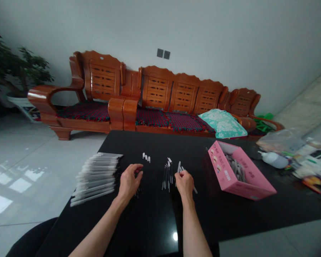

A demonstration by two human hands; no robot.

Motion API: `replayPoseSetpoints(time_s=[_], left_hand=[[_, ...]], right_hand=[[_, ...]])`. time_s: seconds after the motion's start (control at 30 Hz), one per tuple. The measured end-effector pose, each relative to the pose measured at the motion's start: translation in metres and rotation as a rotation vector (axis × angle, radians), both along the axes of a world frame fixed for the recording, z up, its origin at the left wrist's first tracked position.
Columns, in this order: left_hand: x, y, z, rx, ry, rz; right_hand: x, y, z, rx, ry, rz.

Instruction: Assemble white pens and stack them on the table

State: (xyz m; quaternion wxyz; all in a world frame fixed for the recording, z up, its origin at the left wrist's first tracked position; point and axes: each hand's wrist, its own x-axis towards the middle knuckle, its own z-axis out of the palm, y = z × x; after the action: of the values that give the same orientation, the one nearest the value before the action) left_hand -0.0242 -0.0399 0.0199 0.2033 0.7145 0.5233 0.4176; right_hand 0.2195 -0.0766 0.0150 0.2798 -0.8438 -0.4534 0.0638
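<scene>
My left hand (pixel 130 181) hovers over the black tabletop, fingers curled and a gap showing between thumb and index finger; nothing shows in it. Just below its fingers lie small black pieces (pixel 139 192). To its left is a wide row of whitish, translucent pen-like sticks (pixel 97 175) with dark ends. My right hand (pixel 184 182) is closed at a few grey pen barrels (pixel 179 166), partly hiding them. Between the hands lie several thin dark pen refills (pixel 167 176) with pale tips. Small white caps (pixel 146 157) sit farther back.
A pink box (pixel 224 175) holding many grey tubes (pixel 238 169) stands at the right of the black table (pixel 149 228). Beyond it are a white bottle (pixel 275 159) and plastic bags (pixel 282 141). A wooden sofa (pixel 156 85) runs behind the table.
</scene>
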Motion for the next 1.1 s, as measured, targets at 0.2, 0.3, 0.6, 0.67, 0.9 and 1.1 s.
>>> replayPoseSetpoints(time_s=[0.2,0.3,0.6,0.67,0.9,1.1], left_hand=[[0.082,-0.016,-0.008,0.071,0.196,-0.451],[0.112,-0.012,-0.014,0.113,0.305,-0.550],[0.079,-0.015,-0.022,0.075,0.362,-0.525],[0.065,-0.019,-0.020,0.070,0.369,-0.512],[0.045,-0.025,-0.021,0.041,0.388,-0.446],[0.055,-0.014,-0.009,-0.012,0.462,-0.249]], right_hand=[[-0.006,-0.001,-0.019,0.440,0.106,-0.094],[-0.002,-0.004,-0.027,0.564,0.120,-0.102],[-0.006,-0.004,-0.030,0.626,0.103,-0.034],[-0.008,-0.004,-0.030,0.629,0.116,-0.025],[-0.010,-0.003,-0.033,0.618,0.147,0.001],[-0.016,-0.005,-0.027,0.638,0.252,0.061]])
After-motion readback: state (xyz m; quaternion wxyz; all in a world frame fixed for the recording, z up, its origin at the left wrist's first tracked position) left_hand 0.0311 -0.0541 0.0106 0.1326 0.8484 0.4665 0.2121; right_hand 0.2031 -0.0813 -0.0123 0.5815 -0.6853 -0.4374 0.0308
